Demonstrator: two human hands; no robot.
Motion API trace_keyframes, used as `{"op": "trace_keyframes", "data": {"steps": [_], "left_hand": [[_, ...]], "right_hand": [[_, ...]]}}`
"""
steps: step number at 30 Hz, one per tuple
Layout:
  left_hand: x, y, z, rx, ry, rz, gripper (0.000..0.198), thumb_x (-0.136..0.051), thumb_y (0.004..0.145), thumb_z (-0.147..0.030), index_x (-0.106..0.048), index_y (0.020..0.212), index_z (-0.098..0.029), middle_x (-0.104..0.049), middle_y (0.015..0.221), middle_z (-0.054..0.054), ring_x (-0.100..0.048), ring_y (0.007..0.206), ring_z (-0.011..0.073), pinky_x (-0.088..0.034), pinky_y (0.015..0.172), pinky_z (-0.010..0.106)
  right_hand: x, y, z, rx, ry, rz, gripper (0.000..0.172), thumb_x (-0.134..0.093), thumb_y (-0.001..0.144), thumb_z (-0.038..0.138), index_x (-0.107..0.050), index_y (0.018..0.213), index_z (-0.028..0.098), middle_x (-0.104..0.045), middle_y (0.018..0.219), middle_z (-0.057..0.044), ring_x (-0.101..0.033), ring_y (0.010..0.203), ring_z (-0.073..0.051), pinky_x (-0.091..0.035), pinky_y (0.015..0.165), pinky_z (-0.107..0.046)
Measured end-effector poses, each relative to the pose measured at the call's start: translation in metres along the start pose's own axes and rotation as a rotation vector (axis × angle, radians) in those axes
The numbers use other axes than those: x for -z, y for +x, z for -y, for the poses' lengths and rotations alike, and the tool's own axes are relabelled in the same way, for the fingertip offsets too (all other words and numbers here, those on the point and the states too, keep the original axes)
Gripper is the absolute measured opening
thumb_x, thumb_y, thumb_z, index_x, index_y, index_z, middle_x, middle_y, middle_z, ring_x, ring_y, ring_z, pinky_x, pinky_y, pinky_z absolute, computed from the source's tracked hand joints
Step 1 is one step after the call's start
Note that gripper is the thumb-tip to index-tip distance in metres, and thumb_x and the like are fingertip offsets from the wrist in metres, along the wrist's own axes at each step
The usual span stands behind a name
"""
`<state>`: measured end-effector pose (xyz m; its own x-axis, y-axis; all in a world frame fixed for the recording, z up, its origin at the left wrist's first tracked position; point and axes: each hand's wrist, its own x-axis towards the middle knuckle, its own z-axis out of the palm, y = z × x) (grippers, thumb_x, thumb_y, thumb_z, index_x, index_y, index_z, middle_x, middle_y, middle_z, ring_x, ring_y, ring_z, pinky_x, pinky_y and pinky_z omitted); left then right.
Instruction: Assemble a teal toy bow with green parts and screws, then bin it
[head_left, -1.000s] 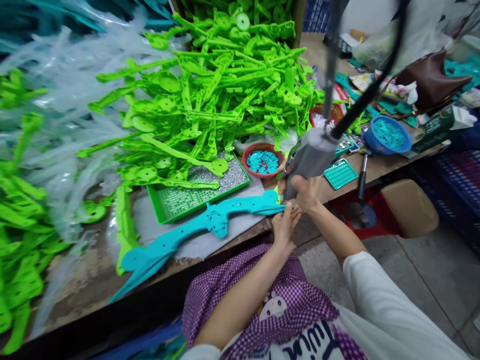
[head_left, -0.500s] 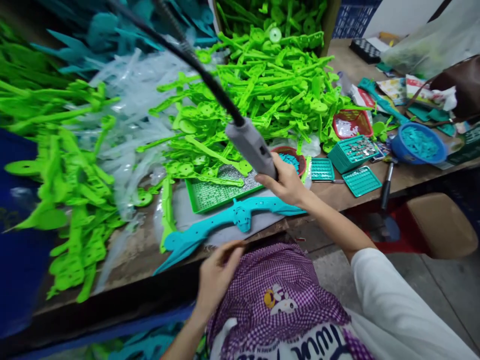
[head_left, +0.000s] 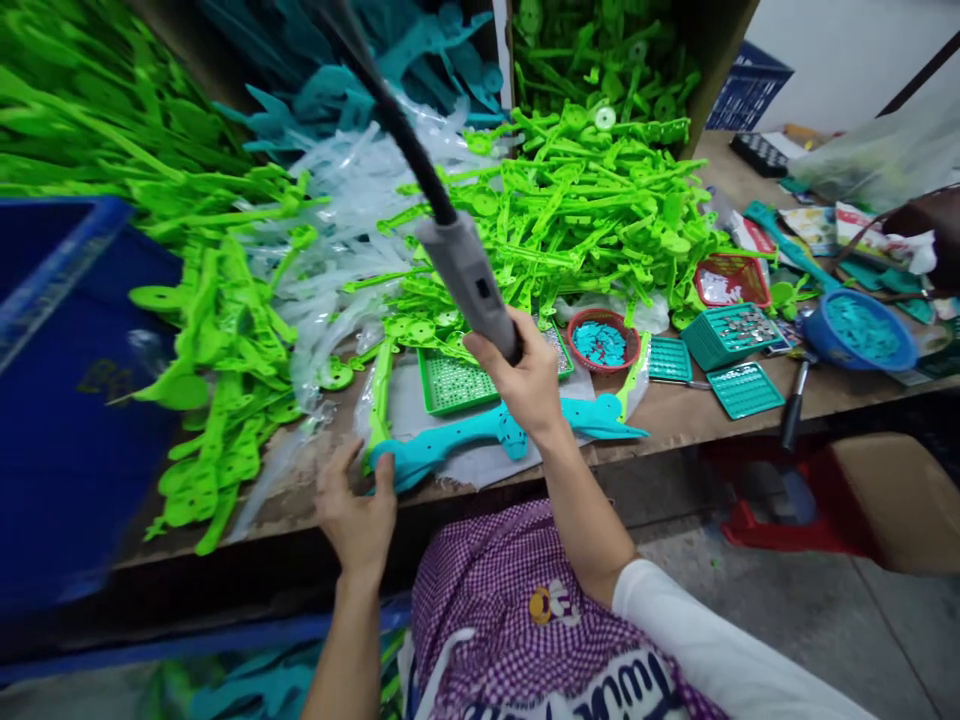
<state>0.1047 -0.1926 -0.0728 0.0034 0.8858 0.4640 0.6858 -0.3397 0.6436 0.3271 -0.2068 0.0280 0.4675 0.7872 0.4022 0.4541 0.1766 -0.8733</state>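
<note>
My right hand (head_left: 529, 385) grips a grey electric screwdriver (head_left: 472, 285) whose black cord runs up and away. Its tip is hidden behind the hand. Below it, a long turquoise plastic part (head_left: 457, 436) lies along the table's front edge, with a raised piece near its middle. At that part's left end is my left hand (head_left: 356, 505), thumb and fingers apart. The thumb overlaps the end; whether it presses on it I cannot tell. Lime-green plastic strips (head_left: 381, 395) stand by both ends of the part. Behind it lies a green tray (head_left: 450, 385) of small metal pieces.
Heaped lime-green parts (head_left: 570, 210) and clear plastic bags (head_left: 337, 240) cover the back. At left stands a blue bin (head_left: 67, 400). Rightward are a red basket (head_left: 604, 340) of turquoise pieces, teal trays (head_left: 742, 388), a hammer (head_left: 795, 410) and a blue bowl (head_left: 859, 325).
My left hand has moved left and up from near the apron to the turquoise part's left end, its fingers spreading. The screwdriver stays in my right hand. The view has shifted.
</note>
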Motion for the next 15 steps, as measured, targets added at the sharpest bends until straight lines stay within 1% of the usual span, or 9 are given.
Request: {"op": "trace_keyframes", "data": {"steps": [2,3,4,5,7,9,11,13,15], "left_hand": [[0.001,-0.001,0.002,-0.036,0.012,0.004,0.048,-0.057,0.087,-0.048,-0.062,0.117,-0.011,-0.067,0.117,0.018,-0.060,0.116,0.0301,-0.043,0.106,0.046],[0.002,-0.002,0.004,-0.047,0.022,0.009,0.048,-0.057,0.087,-0.047,-0.061,0.118,-0.011,-0.067,0.117,0.018,-0.060,0.117,0.0306,-0.043,0.106,0.047],[0.003,-0.003,0.005,-0.052,0.035,0.019,0.047,-0.057,0.088,-0.046,-0.061,0.118,-0.011,-0.067,0.117,0.019,-0.060,0.117,0.0313,-0.043,0.106,0.047],[0.005,-0.004,0.007,-0.057,0.047,0.037,0.047,-0.056,0.088,-0.046,-0.061,0.118,-0.011,-0.067,0.116,0.020,-0.060,0.117,0.0322,-0.043,0.105,0.048],[0.006,-0.006,0.012,-0.061,0.071,0.082,0.047,-0.054,0.089,-0.046,-0.061,0.119,-0.010,-0.066,0.116,0.022,-0.060,0.116,0.0345,-0.044,0.104,0.050],[0.006,-0.006,0.015,-0.068,0.095,0.116,0.051,-0.051,0.090,-0.048,-0.061,0.120,-0.009,-0.065,0.117,0.024,-0.058,0.119,0.0374,-0.044,0.103,0.053],[0.007,-0.004,0.015,-0.075,0.118,0.142,0.055,-0.047,0.090,-0.051,-0.061,0.123,-0.008,-0.064,0.120,0.025,-0.056,0.122,0.0397,-0.044,0.104,0.055],[0.009,-0.001,0.014,-0.058,0.155,0.174,0.059,-0.045,0.090,-0.054,-0.060,0.126,-0.010,-0.064,0.120,0.024,-0.056,0.121,0.0414,-0.045,0.102,0.057],[0.012,0.002,0.014,-0.017,0.205,0.201,0.061,-0.046,0.087,-0.058,-0.059,0.129,-0.015,-0.065,0.117,0.021,-0.060,0.114,0.0426,-0.049,0.095,0.059]], "right_hand": [[-0.001,0.002,0.003,0.019,0.026,0.097,0.045,-0.057,0.089,0.056,-0.055,0.125,0.030,-0.067,0.114,-0.003,-0.063,0.101,-0.021,-0.052,0.089,-0.037],[0.004,0.002,0.001,0.047,0.041,0.129,0.045,-0.058,0.088,0.056,-0.057,0.123,0.029,-0.067,0.114,-0.004,-0.063,0.102,-0.021,-0.052,0.091,-0.037],[0.015,0.002,-0.004,0.080,0.047,0.144,0.044,-0.059,0.088,0.056,-0.059,0.121,0.028,-0.068,0.116,-0.005,-0.063,0.104,-0.021,-0.051,0.094,-0.038],[0.030,0.002,-0.011,0.109,0.034,0.136,0.042,-0.059,0.088,0.054,-0.061,0.119,0.026,-0.068,0.117,-0.006,-0.063,0.106,-0.021,-0.050,0.096,-0.038],[0.074,0.006,-0.029,0.137,-0.058,0.040,0.035,-0.057,0.090,0.051,-0.065,0.112,0.025,-0.070,0.115,-0.007,-0.064,0.106,-0.020,-0.049,0.097,-0.037],[0.132,0.017,-0.048,0.111,-0.237,-0.129,0.030,-0.055,0.092,0.047,-0.068,0.104,0.023,-0.072,0.106,-0.006,-0.065,0.102,-0.021,-0.049,0.094,-0.037],[0.192,0.037,-0.066,0.062,-0.472,-0.214,0.028,-0.053,0.093,0.042,-0.069,0.102,0.021,-0.073,0.104,-0.006,-0.066,0.100,-0.022,-0.049,0.093,-0.037],[0.246,0.063,-0.082,-0.088,-0.760,-0.192,0.028,-0.049,0.095,0.033,-0.070,0.104,0.017,-0.073,0.107,-0.010,-0.066,0.102,-0.023,-0.047,0.094,-0.036],[0.283,0.091,-0.096,-0.332,-1.101,-0.070,0.028,-0.048,0.094,0.024,-0.071,0.103,0.012,-0.072,0.111,-0.016,-0.064,0.110,-0.028,-0.042,0.099,-0.040]]}}
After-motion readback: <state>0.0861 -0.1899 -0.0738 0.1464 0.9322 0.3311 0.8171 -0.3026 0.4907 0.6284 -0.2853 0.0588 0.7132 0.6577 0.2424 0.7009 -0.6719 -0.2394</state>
